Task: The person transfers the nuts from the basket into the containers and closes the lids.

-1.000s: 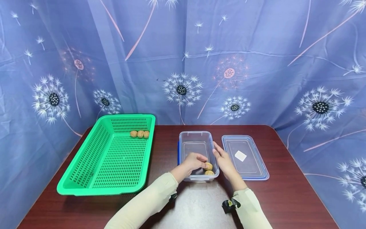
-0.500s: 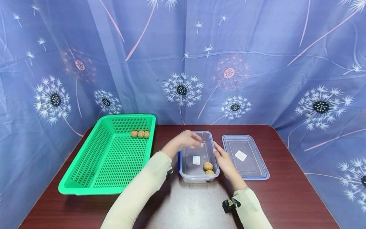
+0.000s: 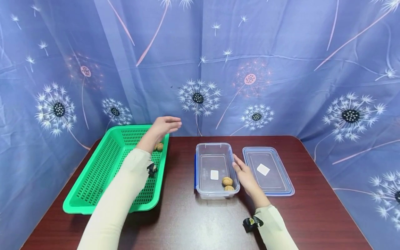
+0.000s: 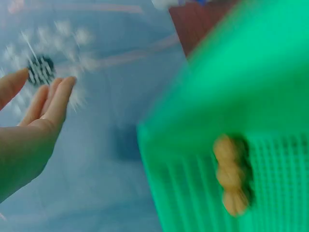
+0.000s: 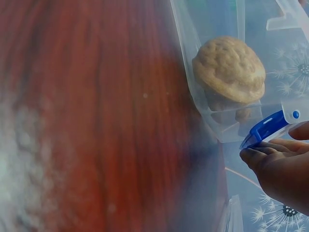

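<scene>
Left of the clear box [image 3: 214, 161], the green basket [image 3: 97, 170] is partly covered by the left sleeve [image 3: 117, 194], which crosses its right half, and by a black wrist device [image 3: 152, 170]. The left hand [image 3: 164, 126] is raised over the basket's far right corner, left of the box; its fingers are stretched out, the thumb apart, with nothing held. It hides some of the basket walnuts [image 4: 231, 176], which lie left of the box: the head view shows parts of two, the left wrist view a blurred row of three.

Inside the box, two loose walnuts [image 3: 227, 181] sit in the near right corner, the nearer partly cut off by the front rim. Print on the box's floor is too faint to read.

Against the box's right side is the right hand [image 3: 247, 177], fingers mostly straight beside a blue latch [image 5: 270, 126], grasping nothing; the right wrist view crops it. It stands between the box and the lid [image 3: 275, 177], which lies flat to the box's right. Behind the box hangs a dandelion-print curtain [image 3: 200, 48].
</scene>
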A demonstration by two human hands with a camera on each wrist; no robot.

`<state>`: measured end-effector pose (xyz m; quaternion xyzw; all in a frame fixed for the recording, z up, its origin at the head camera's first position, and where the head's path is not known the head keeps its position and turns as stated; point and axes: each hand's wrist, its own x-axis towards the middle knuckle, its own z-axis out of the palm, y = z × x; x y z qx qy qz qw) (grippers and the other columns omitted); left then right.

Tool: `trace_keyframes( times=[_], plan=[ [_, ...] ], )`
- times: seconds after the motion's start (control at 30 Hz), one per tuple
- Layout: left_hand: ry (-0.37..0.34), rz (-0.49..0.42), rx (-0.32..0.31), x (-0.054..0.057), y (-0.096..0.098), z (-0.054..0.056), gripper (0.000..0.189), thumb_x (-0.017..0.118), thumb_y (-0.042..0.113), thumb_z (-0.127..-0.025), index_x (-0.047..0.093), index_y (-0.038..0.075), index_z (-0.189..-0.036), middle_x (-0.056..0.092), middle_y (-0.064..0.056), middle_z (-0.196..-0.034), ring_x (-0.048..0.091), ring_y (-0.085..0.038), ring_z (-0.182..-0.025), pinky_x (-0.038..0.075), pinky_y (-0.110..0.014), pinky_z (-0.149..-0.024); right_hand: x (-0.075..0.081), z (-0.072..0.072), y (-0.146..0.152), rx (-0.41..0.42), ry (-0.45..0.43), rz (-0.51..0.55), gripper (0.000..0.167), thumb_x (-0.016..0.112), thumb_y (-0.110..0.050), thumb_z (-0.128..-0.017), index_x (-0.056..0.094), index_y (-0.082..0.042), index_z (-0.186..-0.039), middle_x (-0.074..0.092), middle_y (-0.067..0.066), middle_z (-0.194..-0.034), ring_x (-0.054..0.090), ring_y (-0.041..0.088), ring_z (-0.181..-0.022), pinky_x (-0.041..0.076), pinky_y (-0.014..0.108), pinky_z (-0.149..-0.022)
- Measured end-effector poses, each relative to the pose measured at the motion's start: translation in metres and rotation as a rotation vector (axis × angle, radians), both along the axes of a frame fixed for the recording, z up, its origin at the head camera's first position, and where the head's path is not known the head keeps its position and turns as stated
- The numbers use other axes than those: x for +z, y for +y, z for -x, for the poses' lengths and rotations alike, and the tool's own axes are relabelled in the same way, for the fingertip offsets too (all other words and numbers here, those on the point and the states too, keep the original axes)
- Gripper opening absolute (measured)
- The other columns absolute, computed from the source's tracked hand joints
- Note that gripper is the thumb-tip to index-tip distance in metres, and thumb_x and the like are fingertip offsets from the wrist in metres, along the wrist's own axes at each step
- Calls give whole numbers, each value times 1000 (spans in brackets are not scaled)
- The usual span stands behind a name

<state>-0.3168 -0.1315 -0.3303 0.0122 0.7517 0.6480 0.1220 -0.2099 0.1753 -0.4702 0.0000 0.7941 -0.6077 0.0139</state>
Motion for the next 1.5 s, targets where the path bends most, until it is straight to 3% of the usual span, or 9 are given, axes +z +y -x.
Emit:
trace_keyframes(
  times=[0.3, 0.73, 1.0, 1.17, 1.5],
  plan=[
    [37, 44, 130, -25, -69, 8, 50, 57, 16, -98, 42, 2, -144, 41, -16, -147, 42, -30, -134, 32, -41, -112, 2, 0, 1, 5, 5, 8, 48, 37, -14, -105, 29, -1, -150, 27, 19, -154, 20, 36, -143, 17, 50, -116],
    [-72, 141, 247, -79, -124, 7, 50, 52, 16, -100, 38, 3, -147, 33, -18, -151, 35, -32, -138, 30, -41, -113, -3, 0, -3, 12, -8, 23, 48, 38, -14, -104, 30, -1, -150, 28, 17, -154, 22, 33, -142, 18, 47, -117],
    [-87, 212, 283, -101, -132, 12, 47, 53, 15, -99, 43, 2, -143, 42, -21, -145, 41, -35, -133, 32, -45, -112, -3, 0, -2, -1, -6, 18, 47, 39, -14, -104, 31, -1, -149, 29, 17, -154, 23, 34, -142, 19, 48, -116],
    [-83, 243, 312, -109, -133, 15, 45, 53, 13, -99, 45, -2, -141, 44, -24, -143, 42, -36, -131, 36, -44, -109, -3, 0, 0, 5, -3, 24, 48, 40, -14, -104, 31, -1, -149, 29, 18, -154, 22, 35, -142, 19, 49, -116],
    [-103, 295, 304, -123, -135, 17, 45, 54, 11, -97, 46, -1, -140, 40, -24, -145, 39, -40, -132, 37, -48, -108, -3, 0, 2, 20, 14, 54, 47, 39, -12, -104, 31, 1, -149, 30, 19, -153, 22, 33, -142, 18, 47, -117]
  ],
)
